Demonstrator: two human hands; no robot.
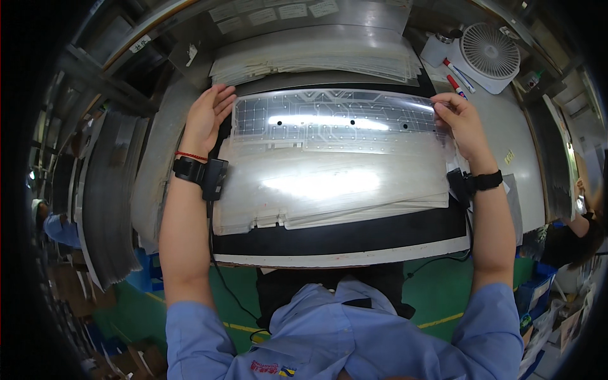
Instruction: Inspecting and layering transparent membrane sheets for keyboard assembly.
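A clear plastic sheet printed with fine circuit lines point(329, 123) lies over a stack of pale, shiny sheets point(342, 183) on the workbench. Three black dots run across its middle. My right hand point(461, 123) pinches the sheet's right edge near its far corner, thumb on top. At the opposite end, my left hand point(209, 117) is held upright beside the left edge; its fingers are stretched out, and their tips are close to the far left corner. Whether they touch the sheet I cannot tell. Both wrists wear black straps with small boxes and cables.
Beyond the sheet lies another pile of pale sheets point(310, 54). A white fan point(489, 54), a bottle point(437, 49) and markers point(456, 85) stand or lie at the far right. Stacked sheets point(107, 183) flank the left. A black mat point(342, 231) covers the bench. Other people work at both sides.
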